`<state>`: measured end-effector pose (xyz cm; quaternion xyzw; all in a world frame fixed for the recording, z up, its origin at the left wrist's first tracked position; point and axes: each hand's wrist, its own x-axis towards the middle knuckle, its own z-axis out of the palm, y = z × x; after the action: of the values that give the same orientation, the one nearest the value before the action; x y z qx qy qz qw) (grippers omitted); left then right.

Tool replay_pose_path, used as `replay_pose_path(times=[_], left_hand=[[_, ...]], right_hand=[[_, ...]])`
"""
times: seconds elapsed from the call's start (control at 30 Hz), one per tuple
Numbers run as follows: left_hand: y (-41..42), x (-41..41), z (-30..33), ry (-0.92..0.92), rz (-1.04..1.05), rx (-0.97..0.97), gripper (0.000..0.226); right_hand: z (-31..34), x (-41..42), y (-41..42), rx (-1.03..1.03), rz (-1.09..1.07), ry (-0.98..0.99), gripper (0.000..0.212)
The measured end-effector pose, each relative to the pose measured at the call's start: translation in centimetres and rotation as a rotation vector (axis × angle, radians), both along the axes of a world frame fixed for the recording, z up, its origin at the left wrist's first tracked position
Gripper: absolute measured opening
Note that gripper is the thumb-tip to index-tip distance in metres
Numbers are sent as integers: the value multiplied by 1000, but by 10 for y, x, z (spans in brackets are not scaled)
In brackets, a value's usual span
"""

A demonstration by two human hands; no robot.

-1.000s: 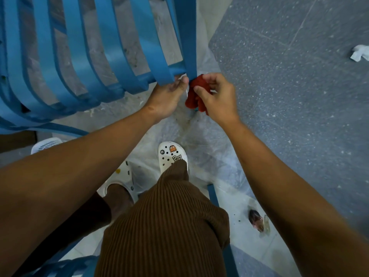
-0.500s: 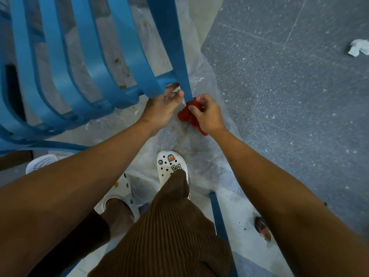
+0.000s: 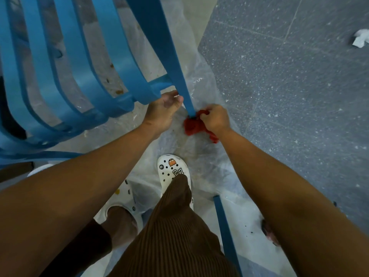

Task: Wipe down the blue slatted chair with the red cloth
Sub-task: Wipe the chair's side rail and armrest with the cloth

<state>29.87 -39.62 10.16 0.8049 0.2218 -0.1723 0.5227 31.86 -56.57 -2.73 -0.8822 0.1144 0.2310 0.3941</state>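
The blue slatted chair [image 3: 83, 62] is seen tipped over clear plastic sheeting [image 3: 201, 148] on the floor, its curved slats filling the upper left and one leg [image 3: 169, 56] slanting down to centre frame. The red cloth [image 3: 194, 125] is bunched round the bottom end of that leg, touching it, w/ a loose tail trailing toward the lower right. The cloth is gripped by the right hand [image 3: 215, 118], fingers curled tight round the bunch just beside the leg tip. The left hand [image 3: 163, 108] is placed just left of the same leg, under the crossbar where slats meet; fingers are curled upward near the frame, but whether the bar is actually clasped can't be told, as the fingertips are partly hidden. Both forearms are extended from the bottom corners. Below, white clogs [image 3: 173, 172] w/ charms and a brown ribbed trouser leg [image 3: 173, 236] are visible. A second blue bar [image 3: 225, 226] lies at lower right. A crumpled white scrap [image 3: 360, 40] lies well apart on the grey speckled floor [image 3: 289, 96].
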Motion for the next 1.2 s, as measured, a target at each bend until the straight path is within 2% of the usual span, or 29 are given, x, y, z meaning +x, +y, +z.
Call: replay_pose_path(times=[0.1,0.27,0.37,0.6,0.83,0.93,1.07,1.2], left_hand=[[0,4,-1,-5,1,21,37],[-1,4,-3,-1,-8,35,39],[0,3,-3,2,-5,25,38],[2,3,-2,29,-9,-15,40],[-2,3,2,43,5,-37,42],[-3,2,4,47,5,-29,43],[-4,2,4,42,14,-39,43],[-4,1,5,44,6,-29,44]], right_hand=[[8,10,-19,-69,16,-14,16],[14,3,-3,83,81,-6,22],[7,-5,20,134,-28,11,23],[-23,-12,40,-9,-122,157,30],[-18,-11,20,-73,-142,157,25],[-18,-8,6,-136,-95,128,27],[-16,-6,0,-114,-16,109,31],[-8,-7,16,-62,83,86,23]])
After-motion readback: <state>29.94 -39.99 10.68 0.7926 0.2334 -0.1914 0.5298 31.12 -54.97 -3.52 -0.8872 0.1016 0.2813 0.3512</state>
